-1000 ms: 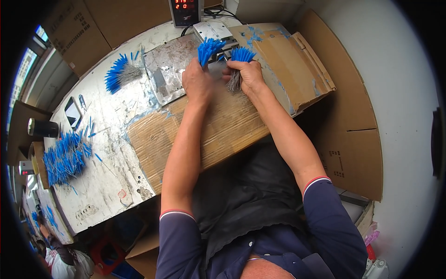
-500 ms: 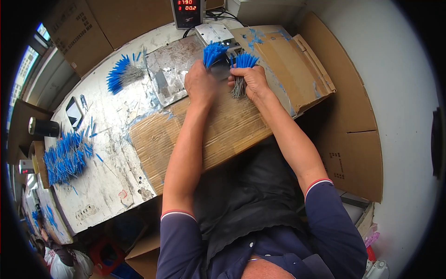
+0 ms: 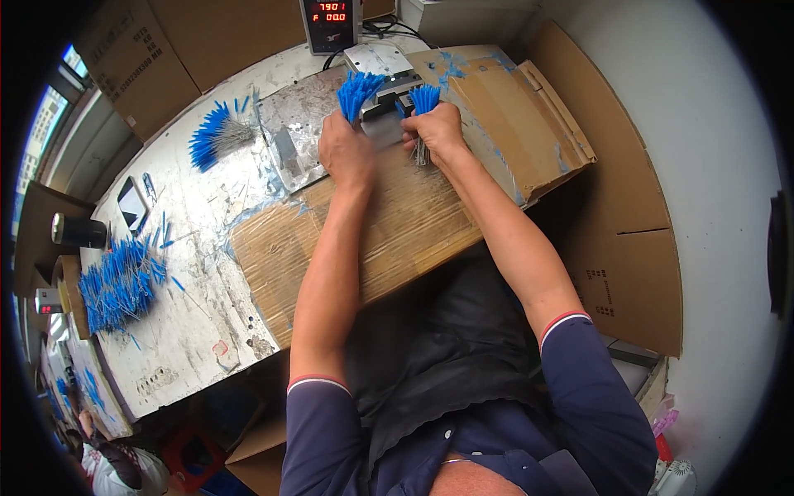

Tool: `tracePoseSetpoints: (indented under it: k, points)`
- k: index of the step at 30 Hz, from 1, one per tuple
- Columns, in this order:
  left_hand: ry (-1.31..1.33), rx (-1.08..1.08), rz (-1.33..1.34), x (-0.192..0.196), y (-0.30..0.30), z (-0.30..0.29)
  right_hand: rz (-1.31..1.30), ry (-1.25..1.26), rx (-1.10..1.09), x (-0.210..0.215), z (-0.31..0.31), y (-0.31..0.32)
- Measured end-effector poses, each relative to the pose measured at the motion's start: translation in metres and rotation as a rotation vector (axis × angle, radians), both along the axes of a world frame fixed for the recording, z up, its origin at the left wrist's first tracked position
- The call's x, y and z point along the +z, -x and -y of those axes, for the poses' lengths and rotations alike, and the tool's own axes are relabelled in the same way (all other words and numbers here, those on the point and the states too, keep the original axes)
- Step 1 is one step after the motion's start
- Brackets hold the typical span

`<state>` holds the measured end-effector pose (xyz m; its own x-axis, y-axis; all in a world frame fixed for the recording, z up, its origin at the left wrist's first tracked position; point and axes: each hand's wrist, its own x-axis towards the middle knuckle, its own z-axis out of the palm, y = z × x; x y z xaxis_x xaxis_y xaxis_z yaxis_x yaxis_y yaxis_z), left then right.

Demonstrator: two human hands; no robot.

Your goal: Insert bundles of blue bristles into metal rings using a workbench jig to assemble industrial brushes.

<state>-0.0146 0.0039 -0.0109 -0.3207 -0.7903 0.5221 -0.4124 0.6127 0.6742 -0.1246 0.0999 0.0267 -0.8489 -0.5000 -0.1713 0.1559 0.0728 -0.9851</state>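
Observation:
My left hand [image 3: 344, 150] is closed round a bundle of thin grey wires with blue sleeves [image 3: 358, 93], its blue ends fanning upward. My fingers on that side are slightly blurred. Just to the right, my right hand [image 3: 442, 131] grips a second bundle of blue-sleeved wires [image 3: 425, 99], with bare grey ends hanging below the fingers. Between and behind the two bundles is a small metal machine [image 3: 379, 59] with a dark working head, partly hidden by them. A metal plate [image 3: 302, 116] lies left of it on the table.
Left on the white table [image 3: 207, 289] lie a fanned wire bundle [image 3: 217, 136], a big wire heap [image 3: 120, 285], a phone [image 3: 131, 204] and a black cup [image 3: 78, 231]. Taped cardboard [image 3: 331, 248] covers the front edge. A carton [image 3: 521, 124] stands right; a red-digit counter box [image 3: 331, 29] stands behind.
My left hand has shifted left with its bundle, away from the machine's head. My right hand has moved slightly left and up with its bundle. The counter's red digits have changed.

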Motion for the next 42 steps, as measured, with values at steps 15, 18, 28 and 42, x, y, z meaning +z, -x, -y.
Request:
tracePoseSetpoints:
  k: [15, 18, 28, 42]
  points:
    - [0.084, -0.078, -0.051, 0.001, -0.001, 0.002, 0.254, 0.153, 0.017, 0.002, -0.009, 0.004]
    - [0.015, -0.127, 0.013, 0.001, -0.002, 0.000, 0.297, 0.244, 0.078, -0.002, -0.017, 0.001]
    - [0.016, -0.152, 0.011, 0.004, -0.002, -0.001, 0.205, 0.181, 0.067, -0.004, -0.023, -0.005]
    - [0.056, -0.125, 0.127, 0.003, -0.004, -0.003, 0.221, 0.207, 0.107, 0.002, -0.024, -0.010]
